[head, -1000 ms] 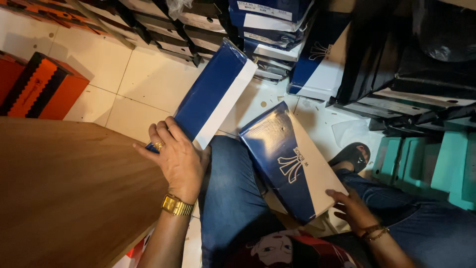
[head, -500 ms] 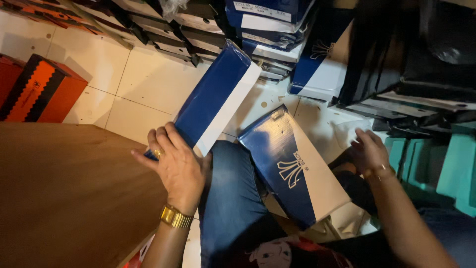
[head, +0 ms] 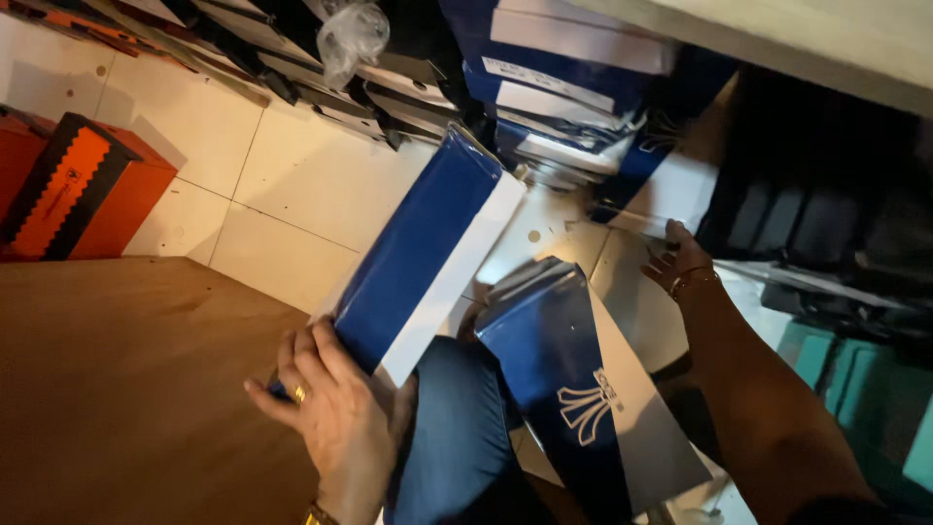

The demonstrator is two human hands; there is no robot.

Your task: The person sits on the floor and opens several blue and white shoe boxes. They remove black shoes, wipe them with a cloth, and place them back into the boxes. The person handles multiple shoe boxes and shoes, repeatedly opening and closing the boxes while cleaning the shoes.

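My left hand (head: 335, 413), with a ring and a gold bracelet, grips the near end of a long blue and white shoe box (head: 423, 258) that tilts up towards the stacks. A second blue and white box (head: 583, 389) with a white emblem leans against my leg in blue jeans (head: 457, 437). My right hand (head: 680, 264) is stretched out to the right with its fingers spread, at the edge of a blue and white box (head: 671, 180) that leans on the pile; it holds nothing.
Stacks of blue and dark shoe boxes (head: 554, 87) fill the back. An orange and black box (head: 78, 185) stands at the left on the white tiled floor (head: 292, 194). A brown wooden surface (head: 117, 389) lies at lower left. Teal boxes (head: 875, 399) sit at the right.
My right hand left the box by my leg and reached up and away to the leaning box. My left hand kept its hold on the long blue box.
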